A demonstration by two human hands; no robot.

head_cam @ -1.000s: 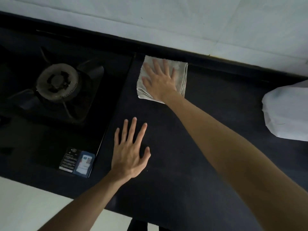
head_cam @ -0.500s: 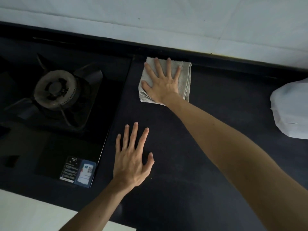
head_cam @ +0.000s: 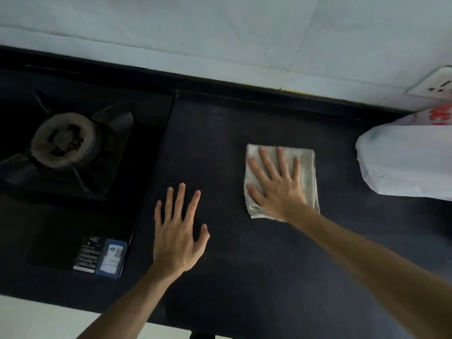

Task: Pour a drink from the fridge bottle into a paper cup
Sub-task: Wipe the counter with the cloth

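Bottle and paper cup: whereabouts cannot be told from this view. Nearest to the work, right hand (head_cam: 278, 189) laid flat, palm down, on a folded grey cloth (head_cam: 307, 167); fingers spread wide and straight, pressing rather than gripping, nothing closed in the palm. Cloth lying on the dark countertop (head_cam: 244, 277), right of centre, its far-left corner and right edge showing beyond the fingers, a small loop at the near-left corner beside the heel of the hand. Slightly blurred at the wrist. Left hand (head_cam: 177, 238) also palm down and open, fingers fanned, thumb out to the right, empty; set near the counter's front, well apart from the cloth; whether touching the surface or just above it cannot be told. Both forearms bare, entering from the lower edge. Just left of the left hand, edge of a black glass gas hob (head_cam: 146, 143) set into the counter; a printed sticker label (head_cam: 101, 256) at its near-right corner, text too small to read. Farther left, a round burner (head_cam: 64, 140) under a black pan support (head_cam: 115, 121). On the right side of the counter, a white plastic bag (head_cam: 403, 162) with red print on its far side, near the cloth but not touching it. Behind, a raised dark upstand, then pale wall tiles (head_cam: 220, 33); a white wall socket (head_cam: 437, 85) cut off by the right edge above the bag. Pale floor along the bottom left, under the counter's front edge. Dim light throughout.
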